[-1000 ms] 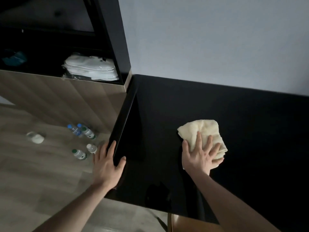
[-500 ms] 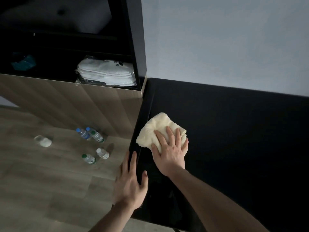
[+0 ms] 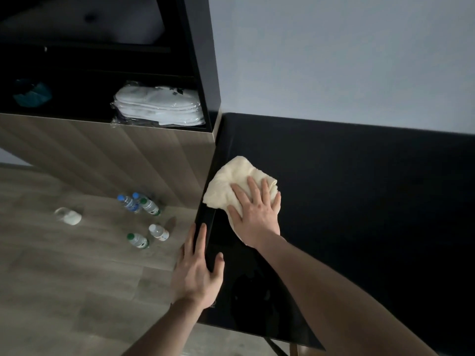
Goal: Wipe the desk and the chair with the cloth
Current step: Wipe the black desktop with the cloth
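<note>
Cloth [image 3: 232, 185], pale yellow and crumpled, lies on the black desk [image 3: 359, 201] at the desk's left edge, at about 9 o'clock from the middle of the desk top. The right hand [image 3: 257, 214] presses flat on the cloth with straight, spread fingers; it does not curl around it, and part of the cloth sticks out beyond the fingertips toward 11 o'clock. The left hand [image 3: 198, 273] rests on the left edge of the desk at about 7 o'clock from the cloth, near it but apart. Its fingers lie straight along the edge and the thumb is on the desk top, so the hand is relaxed and grips nothing.

At 10 o'clock from the cloth stands a cabinet [image 3: 128, 155] with a wooden front and a dark open shelf. On this shelf lies a pack of white folded things [image 3: 159, 106] in clear plastic, and far to the left a blue-green thing [image 3: 32, 95] that is too dark to tell. On the wooden floor [image 3: 64, 278], at 9 o'clock from the hands, several small bottles [image 3: 141, 217] stand in a loose group, and a small white thing [image 3: 69, 217] lies further left. A grey wall [image 3: 347, 60] rises behind the desk.
</note>
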The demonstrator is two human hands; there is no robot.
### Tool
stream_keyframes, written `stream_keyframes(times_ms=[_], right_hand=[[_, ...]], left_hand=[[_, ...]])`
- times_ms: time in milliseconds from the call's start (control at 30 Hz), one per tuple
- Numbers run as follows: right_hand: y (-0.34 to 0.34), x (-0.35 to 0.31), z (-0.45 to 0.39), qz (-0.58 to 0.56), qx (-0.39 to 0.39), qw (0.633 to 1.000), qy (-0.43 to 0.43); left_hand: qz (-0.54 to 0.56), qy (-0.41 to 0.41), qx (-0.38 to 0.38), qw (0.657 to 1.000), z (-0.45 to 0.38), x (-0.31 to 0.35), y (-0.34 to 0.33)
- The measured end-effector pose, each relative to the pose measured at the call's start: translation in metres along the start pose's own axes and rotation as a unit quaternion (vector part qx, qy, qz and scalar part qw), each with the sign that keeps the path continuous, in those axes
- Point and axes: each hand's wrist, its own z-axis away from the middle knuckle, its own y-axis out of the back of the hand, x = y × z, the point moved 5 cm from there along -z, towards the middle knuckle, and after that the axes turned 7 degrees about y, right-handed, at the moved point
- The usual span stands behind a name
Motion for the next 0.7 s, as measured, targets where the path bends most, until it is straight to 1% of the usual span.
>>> stream_keyframes(times_ms=[100, 233, 433, 533, 600, 700], right_hand=[[0.004, 0.013, 0.032, -0.002, -0.009, 1.000, 0.016], [0.012, 0.040, 0.070, 0.004, -0.013, 1.000, 0.007], [0.033, 0.098, 0.114, 0.003, 0.008, 1.000, -0.019], [0.047, 0.132, 0.134, 0.007, 0.010, 0.999, -0.031], [0.059, 0.158, 0.147, 0.002, 0.015, 0.999, -0.039], [0.078, 0.203, 0.170, -0.004, 0.027, 0.998, -0.050]], left_hand=[[-0.010, 0.003, -0.002, 1.000, 0.000, -0.001, 0.000], [-0.030, -0.018, -0.007, 0.999, 0.004, -0.001, 0.000], [-0.091, -0.061, 0.037, 0.993, 0.010, 0.010, 0.000], [-0.109, -0.101, 0.031, 0.988, 0.030, 0.040, -0.010], [-0.111, -0.134, 0.019, 0.985, 0.049, 0.072, -0.026], [-0.115, -0.162, -0.005, 0.980, 0.076, 0.128, -0.056]])
